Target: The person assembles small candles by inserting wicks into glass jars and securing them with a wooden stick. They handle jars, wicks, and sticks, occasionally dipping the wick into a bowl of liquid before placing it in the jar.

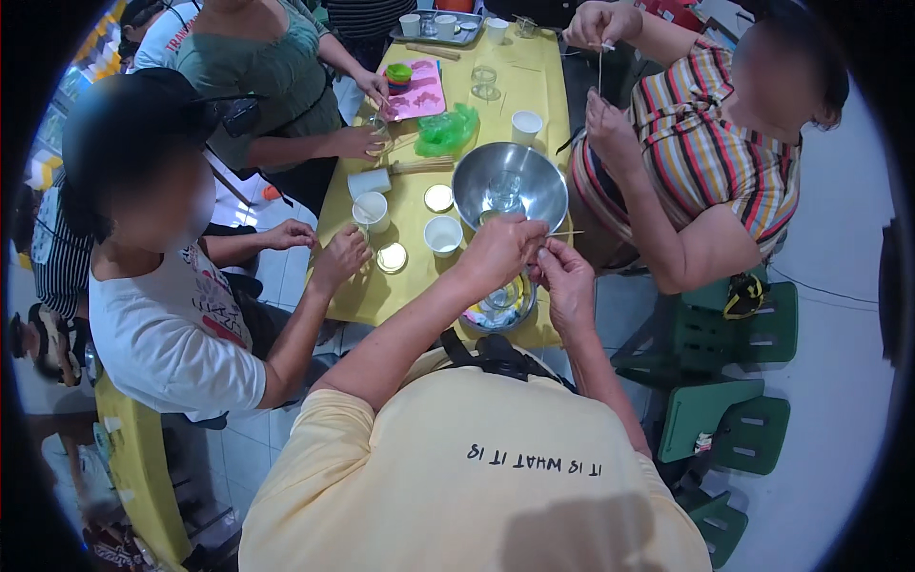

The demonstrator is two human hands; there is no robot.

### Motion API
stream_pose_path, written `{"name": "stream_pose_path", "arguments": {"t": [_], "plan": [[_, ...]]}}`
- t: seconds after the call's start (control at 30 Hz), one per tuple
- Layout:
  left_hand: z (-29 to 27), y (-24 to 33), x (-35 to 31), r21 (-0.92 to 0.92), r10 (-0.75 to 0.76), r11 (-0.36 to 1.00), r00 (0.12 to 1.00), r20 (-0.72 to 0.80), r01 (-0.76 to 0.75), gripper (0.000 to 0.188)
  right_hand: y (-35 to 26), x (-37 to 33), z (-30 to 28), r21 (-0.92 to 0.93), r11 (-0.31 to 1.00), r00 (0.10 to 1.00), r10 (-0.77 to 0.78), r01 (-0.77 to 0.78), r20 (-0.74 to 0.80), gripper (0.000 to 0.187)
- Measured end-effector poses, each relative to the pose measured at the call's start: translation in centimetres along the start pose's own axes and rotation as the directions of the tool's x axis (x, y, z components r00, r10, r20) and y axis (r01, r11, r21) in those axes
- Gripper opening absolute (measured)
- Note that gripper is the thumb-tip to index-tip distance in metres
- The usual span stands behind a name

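My left hand (503, 250) is closed in a pinch, and a thin wooden stick (570, 233) pokes out to the right from its fingertips. Just beside it, my right hand (569, 283) is closed with its fingertips almost touching the left ones; what they pinch is too small to make out. Both hands are raised over the near end of the table. Beyond them stands a steel mixing bowl (467, 176) with a clear glass jar (505, 191) in it. Partly hidden under my hands, a clear glass (499, 301) sits on a colourful plate (477, 316).
On the yellow-covered table (405, 303) are a white paper cup (442, 234), round lids (392, 257), a green plastic bag (448, 131) and a pink mould (416, 95). A person in white (176, 315) works at left, another in stripes (705, 143) at right. Green chairs (724, 419) stand behind.
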State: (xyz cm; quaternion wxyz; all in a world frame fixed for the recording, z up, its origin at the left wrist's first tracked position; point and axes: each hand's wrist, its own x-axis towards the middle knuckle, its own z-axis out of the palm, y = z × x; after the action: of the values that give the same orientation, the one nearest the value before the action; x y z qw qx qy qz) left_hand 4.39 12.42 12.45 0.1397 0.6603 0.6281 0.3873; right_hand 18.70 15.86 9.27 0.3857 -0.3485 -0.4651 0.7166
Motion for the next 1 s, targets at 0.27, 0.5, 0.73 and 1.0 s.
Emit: {"name": "stream_pose_path", "arguments": {"t": [0.27, 0.5, 0.73, 1.0], "plan": [[0.0, -0.6, -0.2, 0.141, 0.012, 0.99, 1.0, 0.02, -0.015, 0.014, 0.4, 0.1, -0.6, -0.179, 0.982, 0.991, 0.086, -0.066, 0.107, 0.019], [0.1, -0.5, -0.3, 0.206, -0.059, 0.978, 0.988, 0.14, 0.03, 0.012, 0.8, 0.1, -0.8, -0.269, 0.957, 0.978, 0.147, -0.103, 0.148, 0.017], [0.6, -0.9, -0.5, 0.149, -0.003, 0.989, 0.993, 0.122, -0.015, 0.014, 0.4, -0.3, -0.7, -0.248, 0.96, 0.974, 0.17, -0.13, 0.148, 0.016], [1.4, -1.5, -0.5, 0.087, -0.025, 0.996, 0.993, 0.115, 0.015, 0.012, 0.7, -0.3, -1.5, -0.373, 0.922, 0.973, 0.171, -0.103, 0.154, 0.018]]}}
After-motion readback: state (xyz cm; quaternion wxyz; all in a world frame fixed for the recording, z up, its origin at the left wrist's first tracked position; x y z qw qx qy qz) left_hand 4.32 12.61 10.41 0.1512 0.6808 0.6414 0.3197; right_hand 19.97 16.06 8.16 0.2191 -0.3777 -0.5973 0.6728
